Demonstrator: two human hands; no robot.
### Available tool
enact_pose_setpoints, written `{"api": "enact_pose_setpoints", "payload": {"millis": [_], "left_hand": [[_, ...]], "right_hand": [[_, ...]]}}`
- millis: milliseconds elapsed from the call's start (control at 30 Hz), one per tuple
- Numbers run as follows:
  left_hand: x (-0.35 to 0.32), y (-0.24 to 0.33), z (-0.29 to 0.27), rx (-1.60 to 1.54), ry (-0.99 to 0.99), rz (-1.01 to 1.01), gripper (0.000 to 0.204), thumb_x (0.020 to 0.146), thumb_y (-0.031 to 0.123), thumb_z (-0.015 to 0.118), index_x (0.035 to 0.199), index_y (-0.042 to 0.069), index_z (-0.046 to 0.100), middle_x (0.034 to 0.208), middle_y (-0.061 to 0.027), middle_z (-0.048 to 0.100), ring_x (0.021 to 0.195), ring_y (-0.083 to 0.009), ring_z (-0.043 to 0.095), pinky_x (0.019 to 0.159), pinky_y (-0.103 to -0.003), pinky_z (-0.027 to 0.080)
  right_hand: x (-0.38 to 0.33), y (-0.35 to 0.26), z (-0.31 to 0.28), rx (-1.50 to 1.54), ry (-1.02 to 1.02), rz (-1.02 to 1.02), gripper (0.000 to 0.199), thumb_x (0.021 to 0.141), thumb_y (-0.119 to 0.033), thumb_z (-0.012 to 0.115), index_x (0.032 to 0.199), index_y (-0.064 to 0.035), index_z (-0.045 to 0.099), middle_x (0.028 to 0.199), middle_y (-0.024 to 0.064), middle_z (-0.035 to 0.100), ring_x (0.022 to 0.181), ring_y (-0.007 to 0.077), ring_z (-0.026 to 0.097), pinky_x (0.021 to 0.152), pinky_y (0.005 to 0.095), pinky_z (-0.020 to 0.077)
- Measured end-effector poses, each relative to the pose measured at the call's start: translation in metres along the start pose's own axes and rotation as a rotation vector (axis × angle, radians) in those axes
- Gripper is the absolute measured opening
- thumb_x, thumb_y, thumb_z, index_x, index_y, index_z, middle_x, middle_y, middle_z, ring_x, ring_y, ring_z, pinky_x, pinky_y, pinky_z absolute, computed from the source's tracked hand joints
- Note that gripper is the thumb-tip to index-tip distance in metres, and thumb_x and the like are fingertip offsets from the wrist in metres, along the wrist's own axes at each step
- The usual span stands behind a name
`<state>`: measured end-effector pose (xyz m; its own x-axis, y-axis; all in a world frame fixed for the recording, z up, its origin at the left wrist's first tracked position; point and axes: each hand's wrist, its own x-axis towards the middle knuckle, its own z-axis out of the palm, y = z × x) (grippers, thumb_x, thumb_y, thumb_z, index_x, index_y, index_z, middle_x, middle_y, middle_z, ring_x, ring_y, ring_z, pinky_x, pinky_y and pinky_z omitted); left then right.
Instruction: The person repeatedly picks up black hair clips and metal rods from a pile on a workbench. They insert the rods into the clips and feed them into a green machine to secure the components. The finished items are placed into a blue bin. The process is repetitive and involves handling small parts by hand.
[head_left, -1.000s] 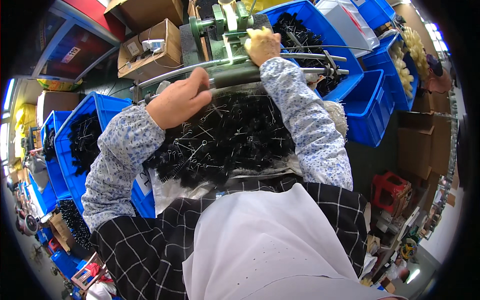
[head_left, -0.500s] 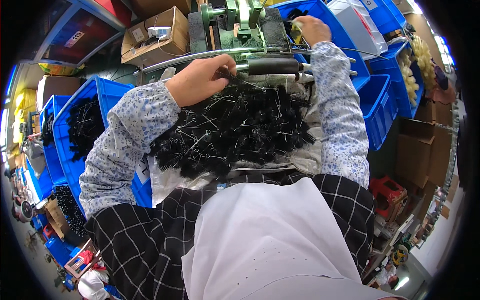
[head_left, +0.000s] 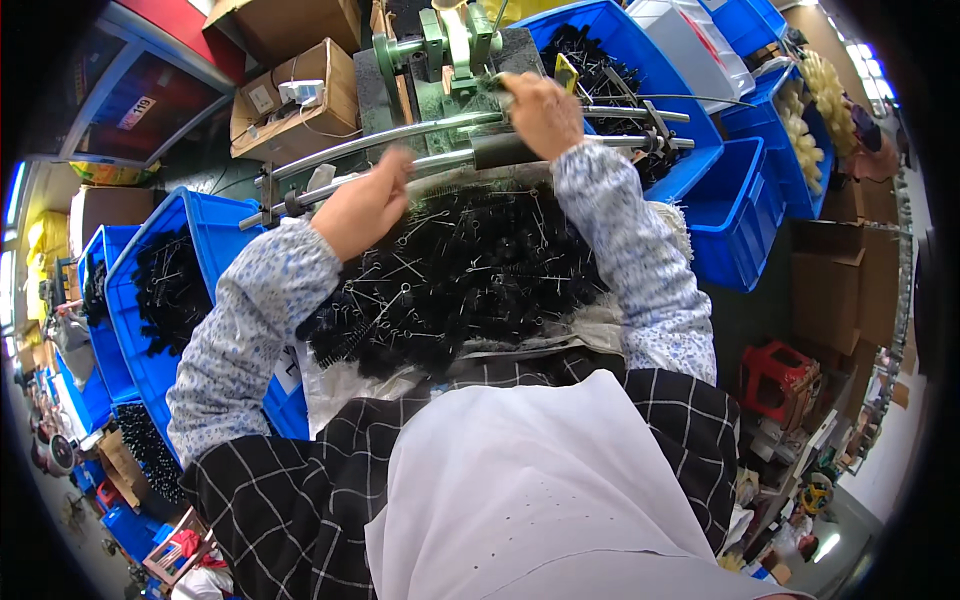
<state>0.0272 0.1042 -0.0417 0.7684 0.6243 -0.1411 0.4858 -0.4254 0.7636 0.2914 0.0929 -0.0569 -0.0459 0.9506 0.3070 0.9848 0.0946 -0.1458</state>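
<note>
A heap of small black wire brushes (head_left: 470, 270) with looped metal ends lies on pale cloth in front of me. Beyond it stands a green machine (head_left: 455, 60) on a dark base, with two metal rails (head_left: 425, 162) running across its front. My right hand (head_left: 548, 115) reaches over the rails to the machine, its fingers pinched on a small dark-bristled brush (head_left: 490, 84), partly hidden. Above the heap's far left edge is my left hand (head_left: 365, 208). Motion smears its fingertips, and whether it holds anything does not show.
Behind the rails at right, a blue bin (head_left: 695, 125) contains more black brushes. Another blue bin (head_left: 125, 270) of brushes stands at left. An open cardboard box (head_left: 335, 105) sits left of the machine. A second blue bin (head_left: 745, 235) and a red stool (head_left: 785, 375) are at right.
My right hand has moved left from the blue bin at the back right to the front of the machine. My left hand has drawn left and nearer, away from the rail. The view has shifted slightly.
</note>
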Motion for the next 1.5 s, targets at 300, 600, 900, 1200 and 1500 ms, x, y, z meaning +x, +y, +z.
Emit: {"api": "enact_pose_setpoints", "payload": {"millis": [300, 600, 900, 1200, 1500], "left_hand": [[-0.03, -0.039, 0.003, 0.293, -0.513, -0.055, 0.03, 0.079, 0.016, 0.058, 0.106, 0.004, 0.049, 0.092, -0.0177, 0.059, 0.091, -0.0333, 0.056, 0.081, -0.04, 0.045], [-0.02, -0.007, -0.022, 0.25, -0.43, -0.02, 0.029, 0.08, 0.022, 0.06, 0.102, 0.006, 0.05, 0.092, -0.0169, 0.06, 0.091, -0.0331, 0.057, 0.08, -0.04, 0.044], [-0.01, 0.035, -0.05, 0.079, -0.207, 0.013, 0.025, 0.083, 0.024, 0.06, 0.092, 0.002, 0.054, 0.08, -0.0133, 0.061, 0.073, -0.0273, 0.059, 0.066, -0.034, 0.045], [-0.005, 0.033, -0.049, 0.108, -0.255, 0.038, 0.027, 0.085, 0.027, 0.056, 0.095, 0.003, 0.053, 0.081, -0.0135, 0.06, 0.074, -0.0282, 0.058, 0.068, -0.036, 0.045], [-0.013, 0.02, -0.051, 0.096, -0.102, 0.126, 0.026, 0.089, 0.018, 0.047, 0.107, 0.001, 0.049, 0.103, -0.0169, 0.055, 0.1, -0.0302, 0.052, 0.086, -0.036, 0.04]], "right_hand": [[0.027, 0.035, 0.035, -0.297, -0.018, 0.096, 0.021, 0.084, -0.017, 0.048, 0.097, -0.0165, 0.064, 0.087, 0.0044, 0.061, 0.086, 0.0212, 0.058, 0.078, 0.036, 0.0453], [0.032, 0.049, 0.052, -0.204, 0.015, 0.062, 0.027, 0.083, -0.016, 0.047, 0.103, -0.0237, 0.064, 0.091, 0.0004, 0.06, 0.089, 0.0206, 0.054, 0.083, 0.0373, 0.0415], [0.015, 0.062, 0.048, -0.169, 0.03, 0.224, 0.036, 0.076, -0.027, 0.059, 0.108, -0.009, 0.057, 0.1, 0.009, 0.058, 0.101, 0.0252, 0.05, 0.083, 0.0418, 0.0368], [0.033, 0.001, 0.064, -0.152, 0.117, 0.163, 0.013, 0.074, -0.019, 0.056, 0.082, -0.0094, 0.061, 0.085, 0.0061, 0.063, 0.09, 0.0245, 0.055, 0.075, 0.0409, 0.0406], [0.026, 0.028, 0.05, -0.162, 0.132, 0.162, 0.014, 0.074, -0.022, 0.058, 0.082, -0.0114, 0.063, 0.081, 0.0061, 0.065, 0.084, 0.0219, 0.057, 0.072, 0.0398, 0.0393]]}}
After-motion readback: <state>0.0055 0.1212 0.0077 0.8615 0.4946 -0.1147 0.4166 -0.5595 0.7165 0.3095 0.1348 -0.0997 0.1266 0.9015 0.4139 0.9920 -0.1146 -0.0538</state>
